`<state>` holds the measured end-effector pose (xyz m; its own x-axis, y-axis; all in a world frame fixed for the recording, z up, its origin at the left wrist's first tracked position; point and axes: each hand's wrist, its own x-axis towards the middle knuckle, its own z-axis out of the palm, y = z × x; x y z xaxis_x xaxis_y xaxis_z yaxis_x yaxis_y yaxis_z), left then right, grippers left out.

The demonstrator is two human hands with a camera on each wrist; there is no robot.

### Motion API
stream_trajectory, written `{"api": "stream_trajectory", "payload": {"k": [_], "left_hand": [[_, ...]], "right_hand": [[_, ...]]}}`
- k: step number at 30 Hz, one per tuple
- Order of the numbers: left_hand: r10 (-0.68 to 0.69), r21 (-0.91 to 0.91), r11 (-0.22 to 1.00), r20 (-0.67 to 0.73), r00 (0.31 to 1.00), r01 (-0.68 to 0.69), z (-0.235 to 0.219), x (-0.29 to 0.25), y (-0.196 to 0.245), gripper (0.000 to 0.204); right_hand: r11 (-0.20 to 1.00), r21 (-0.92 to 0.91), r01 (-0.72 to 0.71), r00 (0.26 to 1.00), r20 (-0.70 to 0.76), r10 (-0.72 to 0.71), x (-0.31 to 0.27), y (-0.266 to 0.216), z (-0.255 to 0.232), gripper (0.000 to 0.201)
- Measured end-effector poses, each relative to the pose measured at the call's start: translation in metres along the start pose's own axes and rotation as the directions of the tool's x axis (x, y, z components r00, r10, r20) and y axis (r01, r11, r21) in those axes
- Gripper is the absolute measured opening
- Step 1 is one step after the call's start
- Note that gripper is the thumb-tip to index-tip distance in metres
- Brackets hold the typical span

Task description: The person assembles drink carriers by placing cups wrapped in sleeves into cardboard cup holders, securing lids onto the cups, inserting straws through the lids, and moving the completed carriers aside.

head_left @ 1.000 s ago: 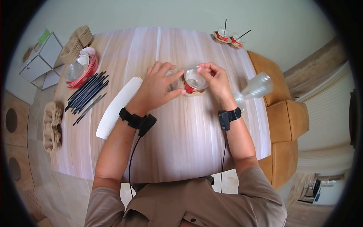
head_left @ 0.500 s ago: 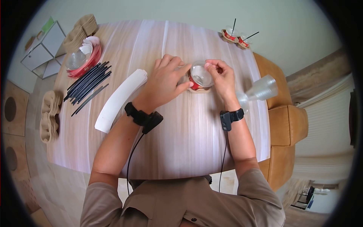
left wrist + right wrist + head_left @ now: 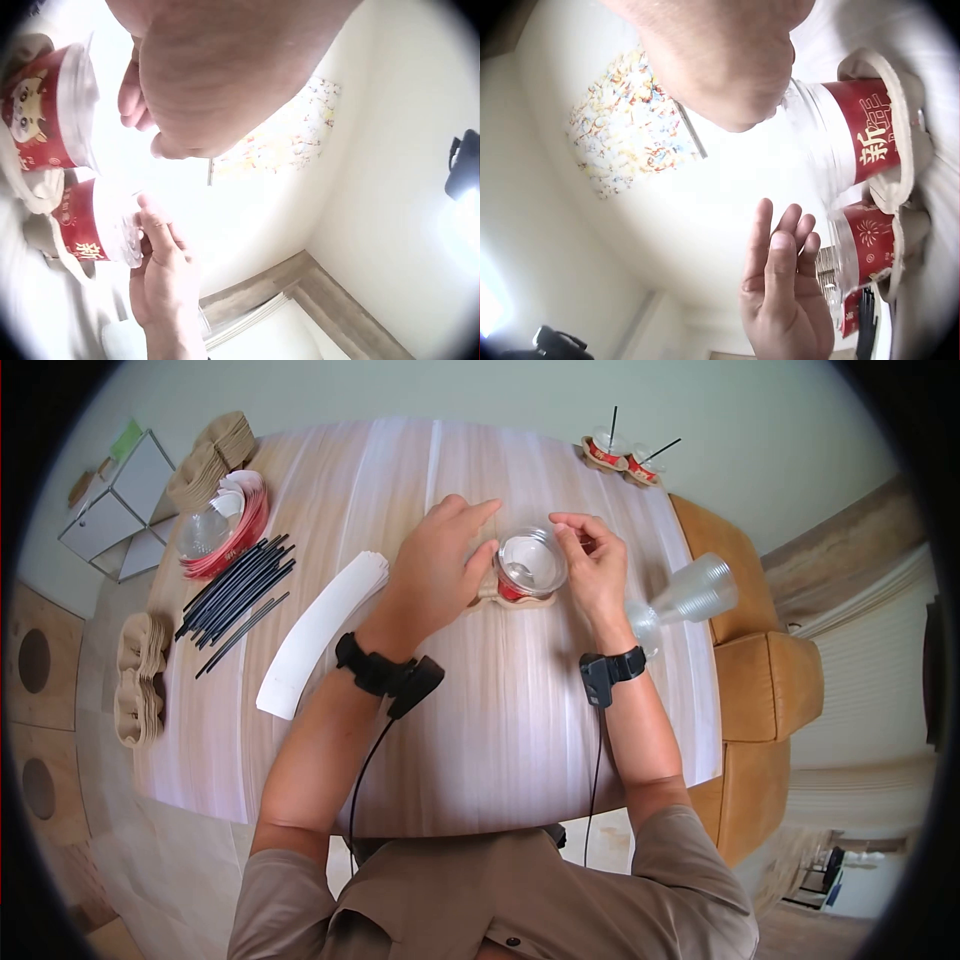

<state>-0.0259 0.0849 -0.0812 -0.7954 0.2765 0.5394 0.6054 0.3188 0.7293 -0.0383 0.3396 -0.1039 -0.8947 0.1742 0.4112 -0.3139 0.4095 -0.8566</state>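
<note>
A clear plastic cup with a red sleeve point(image 3: 866, 127) and a clear lid point(image 3: 530, 560) stands in a brown cardboard cup carrier point(image 3: 535, 603). Beside it in the carrier is a second red-sleeved cup point(image 3: 34, 112), mostly hidden behind my left hand in the head view. My left hand point(image 3: 432, 572) hovers left of the lidded cup, with fingers extended and nothing held. On the other side, my right hand point(image 3: 598, 565) has its forefinger straight and its thumb right at the lid's edge. In the left wrist view those fingertips point(image 3: 144, 201) overlap the lid's rim.
Stacked clear cups point(image 3: 690, 592) lie to the right. A white curved stack point(image 3: 325, 630), black straws point(image 3: 235, 592), red sleeves point(image 3: 245, 525) and carrier stacks point(image 3: 140, 675) are on the left. Two cups with straws point(image 3: 608, 448) stand at the far right corner.
The lid, earlier pinched by the right hand, now lies on the cup top, and that hand has drawn slightly right. My left thumb has lifted away from the cup's side.
</note>
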Motion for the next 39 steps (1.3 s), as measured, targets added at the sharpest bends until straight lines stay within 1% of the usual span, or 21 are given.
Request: {"api": "stream_trajectory", "payload": {"k": [1,3,4,6,7,9,10,12,13,15,16,18,19,21,22,24,27,34,36,37,39], "left_hand": [[0.0,0.001,1.0,-0.001,1.0,0.0,0.003,0.004,-0.002,0.036],[-0.043,0.224,0.974,0.081,0.996,0.024,0.01,0.013,-0.003,0.04],[-0.038,0.227,0.974,0.08,0.996,0.019,0.011,0.017,0.002,0.04],[-0.116,0.489,0.872,0.17,0.979,0.018,0.011,0.023,0.012,0.042],[-0.108,0.49,0.872,0.172,0.979,0.011,0.013,0.025,0.01,0.042],[-0.212,0.452,0.887,0.214,0.954,0.096,0.018,0.028,-0.001,0.045],[-0.209,0.454,0.887,0.215,0.954,0.092,0.017,0.029,-0.004,0.045],[-0.219,0.204,0.963,0.224,0.95,0.174,0.015,0.031,-0.009,0.047],[-0.217,0.208,0.963,0.226,0.95,0.171,0.016,0.03,-0.015,0.047],[-0.066,0.084,0.995,0.069,0.995,0.06,0.019,0.028,-0.026,0.049],[-0.064,0.087,0.995,0.073,0.995,0.058,0.017,0.029,-0.024,0.049],[-0.155,0.101,0.985,0.122,0.98,0.143,0.014,0.032,-0.02,0.047],[-0.152,0.102,0.985,0.126,0.98,0.14,0.013,0.032,-0.016,0.047],[-0.241,0.224,0.955,0.202,0.949,0.195,0.013,0.03,-0.011,0.043],[-0.24,0.224,0.955,0.205,0.949,0.193,0.013,0.03,-0.011,0.043],[-0.318,0.115,0.948,0.269,0.909,0.297,0.013,0.032,-0.01,0.04],[-0.35,0.029,0.935,0.253,0.902,0.354,0.014,0.03,-0.013,0.037],[-0.353,-0.067,0.92,0.279,0.893,0.385,0.002,0.035,-0.016,0.03],[-0.368,-0.214,0.881,0.252,0.895,0.422,-0.001,0.037,-0.01,0.03],[-0.367,-0.213,0.881,0.251,0.896,0.421,-0.003,0.039,-0.007,0.03],[-0.358,-0.403,0.804,0.258,0.898,0.436,-0.006,0.041,-0.003,0.032]], "right_hand": [[1.0,0.001,0.001,1.0,0.001,-0.001,-0.001,-0.001,0.0,0.018],[0.998,-0.058,0.028,0.999,-0.023,-0.029,-0.002,-0.004,0.003,0.018],[0.998,-0.056,0.033,0.999,-0.026,-0.034,-0.003,-0.005,0.004,0.018],[0.997,-0.07,-0.03,0.998,0.046,0.033,-0.004,-0.005,0.004,0.02],[0.997,-0.069,-0.026,0.999,0.04,0.029,-0.004,-0.004,0.002,0.02],[0.992,-0.116,-0.051,0.995,0.076,0.06,-0.003,-0.002,0.0,0.022],[0.992,-0.114,-0.05,0.996,0.073,0.058,-0.003,-0.004,-0.001,0.022],[0.985,-0.169,-0.024,0.996,0.083,0.038,-0.003,-0.011,-0.002,0.022],[0.986,-0.166,-0.025,0.996,0.08,0.038,-0.003,-0.012,-0.002,0.022],[0.987,-0.152,0.045,0.995,0.094,-0.031,-0.004,-0.014,-0.002,0.021],[0.988,-0.149,0.043,0.996,0.09,-0.03,-0.004,-0.013,-0.001,0.021],[0.99,-0.131,0.059,0.995,0.09,-0.047,-0.006,-0.013,0.001,0.02],[0.99,-0.13,0.057,0.995,0.085,-0.046,-0.006,-0.012,0.001,0.02],[0.988,-0.139,0.06,0.995,0.085,-0.048,-0.005,-0.009,0.0,0.021],[0.989,-0.14,0.058,0.996,0.082,-0.047,-0.006,-0.011,0.0,0.021],[0.978,-0.198,0.071,0.995,0.088,-0.054,-0.006,-0.019,-0.002,0.024],[0.978,-0.186,0.089,0.992,0.103,-0.071,-0.008,-0.018,0.0,0.025],[0.969,-0.2,0.143,0.987,0.106,-0.124,-0.007,-0.026,-0.003,0.026],[0.985,-0.142,0.096,0.99,0.116,-0.079,-0.005,-0.028,-0.007,0.025],[0.985,-0.142,0.096,0.99,0.116,-0.08,-0.004,-0.027,-0.01,0.025],[0.974,0.139,-0.179,0.959,0.246,0.141,-0.001,-0.024,-0.014,0.023]]}}
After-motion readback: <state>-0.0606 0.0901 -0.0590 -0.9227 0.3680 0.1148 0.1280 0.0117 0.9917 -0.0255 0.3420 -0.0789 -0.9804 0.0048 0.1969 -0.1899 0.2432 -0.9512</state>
